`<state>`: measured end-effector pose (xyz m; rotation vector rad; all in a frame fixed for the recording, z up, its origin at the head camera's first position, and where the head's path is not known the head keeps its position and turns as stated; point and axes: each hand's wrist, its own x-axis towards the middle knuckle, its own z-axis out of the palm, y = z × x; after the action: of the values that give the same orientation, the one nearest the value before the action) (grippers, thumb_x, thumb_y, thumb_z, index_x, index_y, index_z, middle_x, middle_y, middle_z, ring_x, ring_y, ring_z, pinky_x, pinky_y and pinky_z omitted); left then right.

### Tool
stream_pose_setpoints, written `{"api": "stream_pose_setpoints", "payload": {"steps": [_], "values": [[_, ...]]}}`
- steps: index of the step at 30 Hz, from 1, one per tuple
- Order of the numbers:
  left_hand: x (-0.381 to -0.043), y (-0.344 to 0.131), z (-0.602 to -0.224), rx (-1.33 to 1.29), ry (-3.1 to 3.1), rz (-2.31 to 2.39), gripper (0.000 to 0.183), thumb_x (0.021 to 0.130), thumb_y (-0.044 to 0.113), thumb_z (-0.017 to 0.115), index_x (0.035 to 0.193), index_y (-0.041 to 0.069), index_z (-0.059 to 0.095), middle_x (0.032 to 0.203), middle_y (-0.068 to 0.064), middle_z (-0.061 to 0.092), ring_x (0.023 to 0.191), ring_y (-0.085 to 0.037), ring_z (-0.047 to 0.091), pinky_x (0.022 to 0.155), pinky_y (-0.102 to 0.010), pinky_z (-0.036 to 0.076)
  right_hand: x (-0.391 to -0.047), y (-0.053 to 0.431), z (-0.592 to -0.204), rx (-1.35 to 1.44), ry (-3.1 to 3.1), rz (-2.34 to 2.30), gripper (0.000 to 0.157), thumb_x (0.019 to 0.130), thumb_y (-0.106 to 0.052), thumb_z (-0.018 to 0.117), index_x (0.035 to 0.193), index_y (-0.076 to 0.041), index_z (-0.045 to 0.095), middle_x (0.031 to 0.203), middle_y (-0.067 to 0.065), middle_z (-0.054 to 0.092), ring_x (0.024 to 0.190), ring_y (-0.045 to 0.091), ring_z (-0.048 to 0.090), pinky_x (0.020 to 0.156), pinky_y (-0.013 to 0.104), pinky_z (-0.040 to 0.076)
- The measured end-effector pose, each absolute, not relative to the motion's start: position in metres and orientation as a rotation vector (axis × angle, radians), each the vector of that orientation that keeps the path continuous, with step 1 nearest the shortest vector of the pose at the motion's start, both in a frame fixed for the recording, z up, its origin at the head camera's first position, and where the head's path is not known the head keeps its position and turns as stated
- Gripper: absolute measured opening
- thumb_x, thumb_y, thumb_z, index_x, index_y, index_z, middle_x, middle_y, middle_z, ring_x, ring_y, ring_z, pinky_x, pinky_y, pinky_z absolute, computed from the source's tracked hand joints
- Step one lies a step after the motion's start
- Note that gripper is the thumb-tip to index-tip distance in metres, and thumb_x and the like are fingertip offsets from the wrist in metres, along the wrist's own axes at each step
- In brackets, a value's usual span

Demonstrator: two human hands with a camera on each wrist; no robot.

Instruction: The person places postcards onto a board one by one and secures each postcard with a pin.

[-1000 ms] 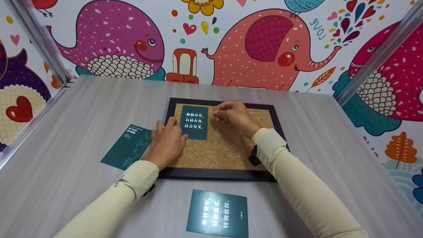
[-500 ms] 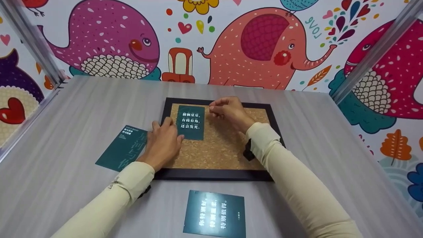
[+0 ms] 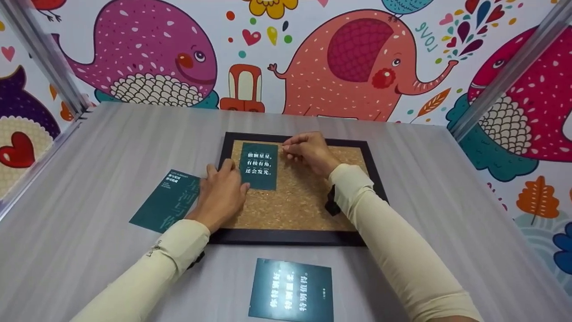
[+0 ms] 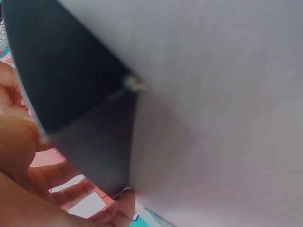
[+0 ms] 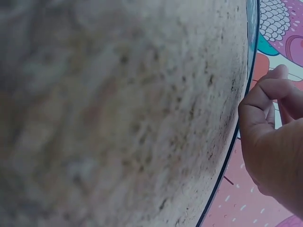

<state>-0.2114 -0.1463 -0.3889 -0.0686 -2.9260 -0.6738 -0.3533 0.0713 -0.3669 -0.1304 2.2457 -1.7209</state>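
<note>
A dark-framed cork board lies on the table, with a green card of white lettering in its upper left part. My left hand holds the board's left edge. Its thumb is on the face beside the card, and in the left wrist view its fingers curl round the dark frame. My right hand is over the upper cork, thumb and forefinger tips together close to the card's top right corner. Whatever may be between these fingertips is too small or hidden.
A second green card lies aslant left of the board, partly behind the left hand. Another green card lies in front of it, shining with glare. A wall with cartoon animals stands behind the table, with metal posts at both sides.
My right fingertips have come slightly nearer the card's top right corner, and the right forearm has shifted a little left. The left hand keeps its hold. The head view has shifted slightly.
</note>
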Motion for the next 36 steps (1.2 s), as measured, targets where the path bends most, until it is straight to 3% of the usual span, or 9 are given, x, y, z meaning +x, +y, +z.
{"api": "stream_pose_setpoints", "payload": {"steps": [8, 17, 28, 36], "values": [[-0.211, -0.147, -0.389, -0.065, -2.929, -0.693, 0.028, 0.11, 0.021, 0.069, 0.101, -0.005, 0.076, 0.152, -0.021, 0.054, 0.127, -0.051, 0.047, 0.1, -0.071, 0.048, -0.361, 0.066, -0.364, -0.055, 2.239, -1.695, 0.016, 0.106, -0.006, 0.074, 0.116, 0.003, 0.082, 0.089, 0.008, 0.077, 0.07, 0.013, 0.061, 0.062, 0.026, 0.048], [-0.212, -0.146, -0.39, -0.069, -2.919, -0.677, 0.028, 0.109, 0.022, 0.07, 0.1, -0.004, 0.076, 0.151, -0.021, 0.056, 0.125, -0.05, 0.049, 0.099, -0.069, 0.048, -0.369, 0.056, -0.363, 0.024, 2.215, -1.683, 0.009, 0.104, -0.006, 0.077, 0.105, -0.002, 0.085, 0.086, 0.008, 0.076, 0.067, 0.012, 0.061, 0.062, 0.026, 0.049], [-0.213, -0.145, -0.388, -0.08, -2.908, -0.666, 0.029, 0.109, 0.023, 0.071, 0.108, -0.005, 0.077, 0.15, -0.021, 0.056, 0.125, -0.051, 0.05, 0.098, -0.07, 0.049, -0.375, 0.046, -0.36, 0.086, 2.234, -1.655, 0.01, 0.103, -0.006, 0.077, 0.107, 0.0, 0.085, 0.086, 0.008, 0.076, 0.066, 0.013, 0.059, 0.058, 0.025, 0.046], [-0.211, -0.147, -0.39, -0.075, -2.922, -0.665, 0.029, 0.11, 0.023, 0.07, 0.1, -0.003, 0.077, 0.152, -0.022, 0.056, 0.124, -0.05, 0.05, 0.096, -0.069, 0.05, -0.377, 0.036, -0.366, 0.107, 2.286, -1.634, 0.009, 0.102, -0.002, 0.076, 0.099, 0.0, 0.084, 0.082, 0.006, 0.074, 0.063, 0.013, 0.056, 0.053, 0.024, 0.041]]}}
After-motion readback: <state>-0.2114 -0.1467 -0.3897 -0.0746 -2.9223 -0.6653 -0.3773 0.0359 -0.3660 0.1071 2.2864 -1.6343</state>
